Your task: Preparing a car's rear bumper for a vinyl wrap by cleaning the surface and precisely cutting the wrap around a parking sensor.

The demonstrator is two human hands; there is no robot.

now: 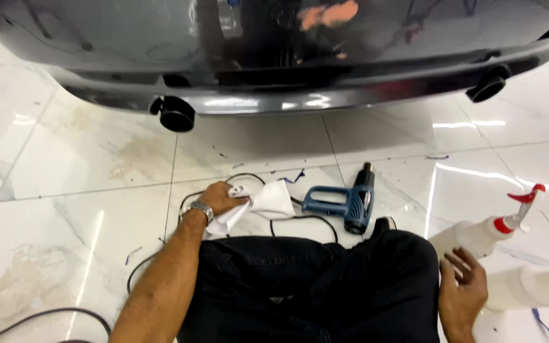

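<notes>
My left hand (222,198), with a metal watch on the wrist, grips a white cloth (268,202) that lies on the glossy tiled floor in front of my knees. My right hand (462,287) hangs open beside my right knee, fingers spread, just short of a white spray bottle with a red trigger (487,234). A blue and black heat gun (347,201) lies on its side on the floor to the right of the cloth. My legs in black trousers (316,286) fill the lower middle.
A dark car's rear bumper (274,70) spans the top, with exhaust tips at left (176,114) and right (489,84). A black cable (160,254) loops over the floor. A second white bottle (532,286) lies at the right. Small blue scraps dot the tiles.
</notes>
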